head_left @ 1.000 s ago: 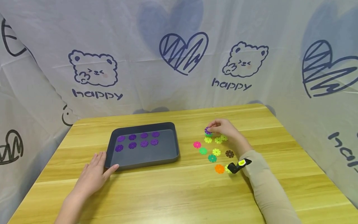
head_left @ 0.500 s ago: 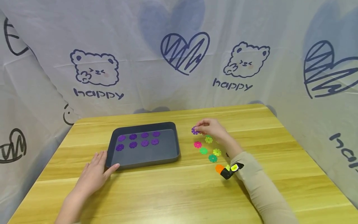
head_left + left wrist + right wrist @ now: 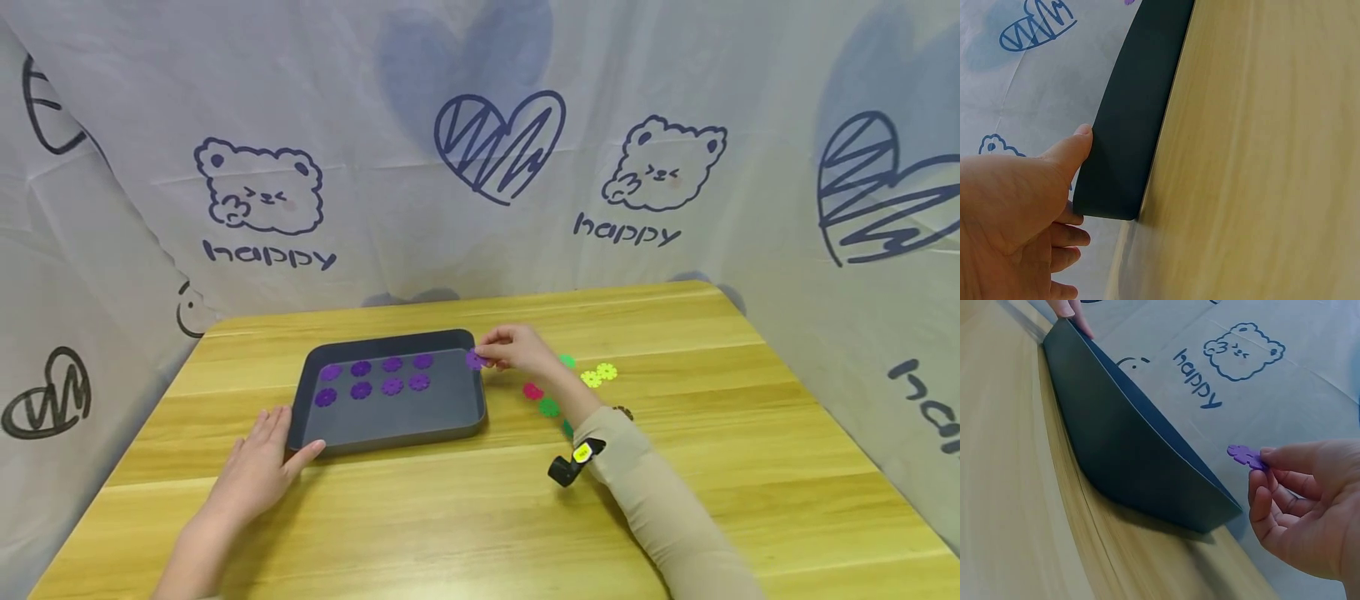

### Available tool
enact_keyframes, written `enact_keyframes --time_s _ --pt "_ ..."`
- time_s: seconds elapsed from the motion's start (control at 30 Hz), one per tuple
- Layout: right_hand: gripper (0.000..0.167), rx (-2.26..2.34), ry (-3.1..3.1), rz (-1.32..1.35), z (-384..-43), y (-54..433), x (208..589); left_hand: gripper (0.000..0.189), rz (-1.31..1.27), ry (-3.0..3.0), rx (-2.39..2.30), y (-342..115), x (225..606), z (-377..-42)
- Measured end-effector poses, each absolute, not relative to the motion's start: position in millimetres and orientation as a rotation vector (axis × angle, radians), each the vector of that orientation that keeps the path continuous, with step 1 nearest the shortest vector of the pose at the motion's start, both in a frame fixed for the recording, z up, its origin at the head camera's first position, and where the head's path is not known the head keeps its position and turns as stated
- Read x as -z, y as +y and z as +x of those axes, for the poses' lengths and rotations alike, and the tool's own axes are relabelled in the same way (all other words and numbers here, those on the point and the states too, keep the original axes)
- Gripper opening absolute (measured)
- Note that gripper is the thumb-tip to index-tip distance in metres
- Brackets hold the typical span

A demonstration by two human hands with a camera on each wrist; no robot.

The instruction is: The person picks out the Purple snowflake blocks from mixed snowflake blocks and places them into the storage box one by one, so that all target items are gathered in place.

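In the head view my right hand [image 3: 513, 348] pinches a purple notched plastic disc [image 3: 475, 359] between thumb and fingers, over the right rim of a dark grey tray [image 3: 450, 417]. The right wrist view shows the same purple disc [image 3: 1246, 456] edge-on, held above the tray's rim. My left hand [image 3: 258, 467] rests at the tray's front left corner with straight fingers, the thumb along the front. Close up in the left wrist view, the left thumb touches the tray wall [image 3: 1129, 112]. Inside the tray, two rows of purple discs [image 3: 392, 386] lie flat on the left and middle.
On the wooden table [image 3: 420, 533], right of the tray, lie loose discs: a pink one [image 3: 532, 391], a green one [image 3: 550, 407], yellow ones [image 3: 592, 379] and others partly hidden under the right forearm. A printed cloth [image 3: 390, 183] hangs behind the table.
My right hand has carried the purple disc leftward from the loose discs to the tray's right rim. The left hand has stayed at the tray corner.
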State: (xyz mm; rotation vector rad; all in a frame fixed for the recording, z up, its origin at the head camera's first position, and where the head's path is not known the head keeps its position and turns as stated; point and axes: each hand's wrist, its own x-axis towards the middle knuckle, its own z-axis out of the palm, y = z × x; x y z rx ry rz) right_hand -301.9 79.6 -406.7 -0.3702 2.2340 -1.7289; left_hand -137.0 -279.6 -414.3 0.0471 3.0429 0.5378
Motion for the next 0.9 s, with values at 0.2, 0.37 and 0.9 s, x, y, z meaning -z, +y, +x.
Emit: enact_keyframes --time_s 0.2,0.37,0.9 --pt "0.016 1.628 2.373 -0.387 -304.5 59.6 409.2 0.095 0.043 3.038 -0.54 -279.9 414.3 -136.5" --pt "0.012 1.634 2.417 -0.395 -306.0 45.9 411.3 0.095 0.036 3.032 -0.541 -279.5 414.5 -136.5" --pt "0.008 1.364 2.627 -0.585 -306.8 27.1 408.4 0.095 0.031 3.034 -0.547 -278.5 413.1 -134.6"
